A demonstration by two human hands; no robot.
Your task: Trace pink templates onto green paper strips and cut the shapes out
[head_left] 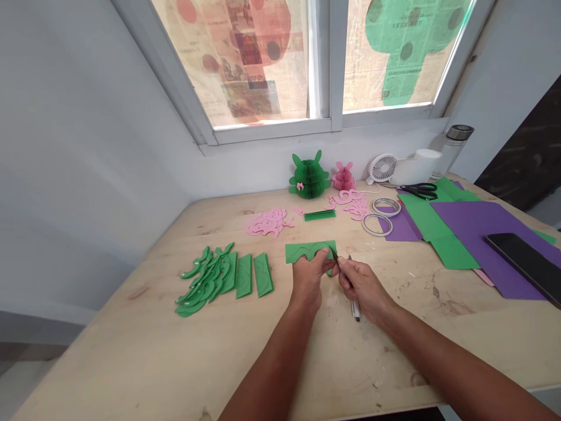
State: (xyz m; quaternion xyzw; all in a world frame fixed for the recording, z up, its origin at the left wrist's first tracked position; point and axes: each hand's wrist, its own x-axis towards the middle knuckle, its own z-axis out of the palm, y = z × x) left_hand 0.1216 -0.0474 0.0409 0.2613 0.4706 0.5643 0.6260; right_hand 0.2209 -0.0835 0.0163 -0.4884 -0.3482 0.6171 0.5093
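My left hand [308, 275] grips a folded green paper strip [294, 252] with curved outlines drawn on it, thumb on top. At the strip's right end, my right hand [360, 283] is closed around scissors [334, 256]; their dark blades meet the paper and the handles are hidden in my fingers. Below that hand lies a white-and-black marker [355, 311], partly covered. To the left rest more marked green strips [263, 275] and a pile of cut wavy green paper pieces [204, 286].
Pink paper cutouts [268, 222], another green strip [319, 215] and tape rolls [377, 224] lie farther back. Green and pink honeycomb paper figures [309, 178] stand by the wall near a small fan [383, 168]. Black scissors [421, 190], purple sheets [504, 234] and a phone [523, 263] occupy the right.
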